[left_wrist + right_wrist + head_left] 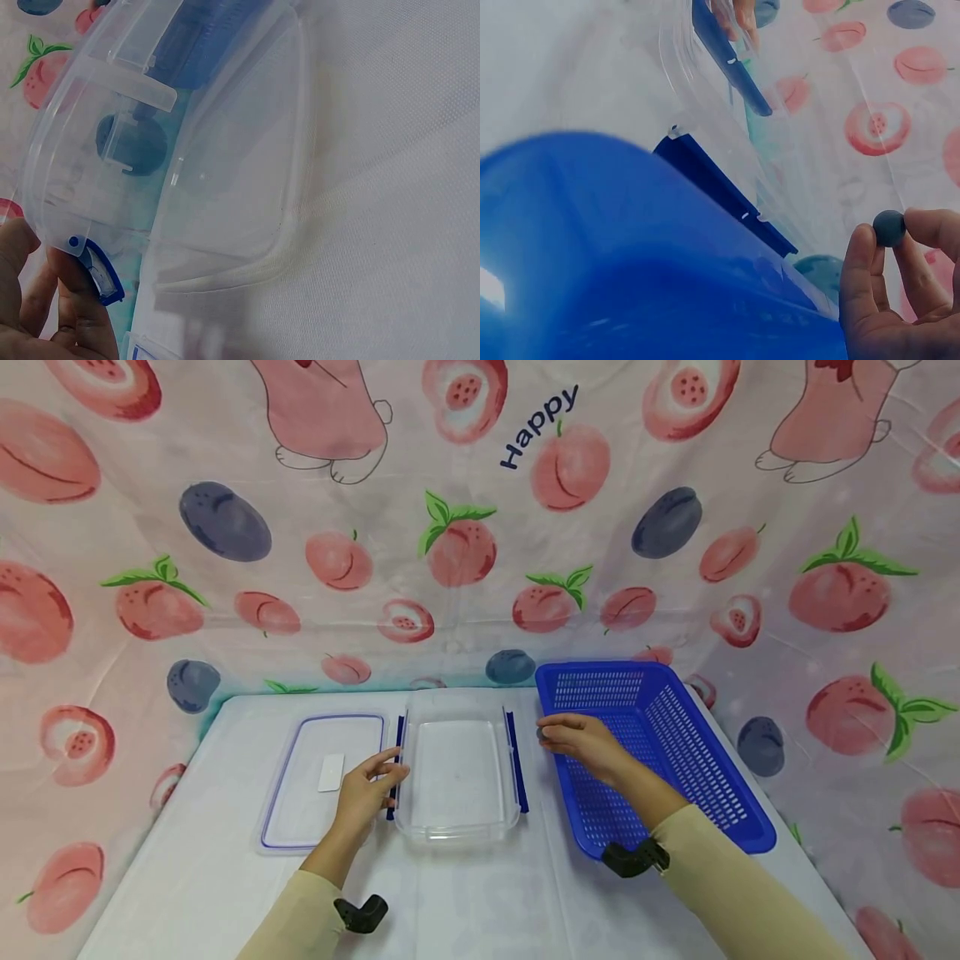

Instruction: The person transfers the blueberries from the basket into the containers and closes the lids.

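A clear plastic container [457, 777] with dark blue side latches stands uncovered in the middle of the white table. At its left rim is my left hand [366, 789], fingers curled about the edge by the blue latch [103, 274]. My right hand [581, 745] pinches a small, round, dark blue-green ball [889, 228] between thumb and fingers. That hand is above the left edge of a blue perforated basket [720, 760], to the right of the container. In the head view the fingers mostly hide the ball.
A clear lid [300, 822] with a blue-edged seal lies flat left of the container, a white label [331, 772] on it. Behind the white table [480, 910] hangs a fruit-patterned cloth [390, 527]. The basket's tall wall [630, 247] fills the lower left of the right wrist view.
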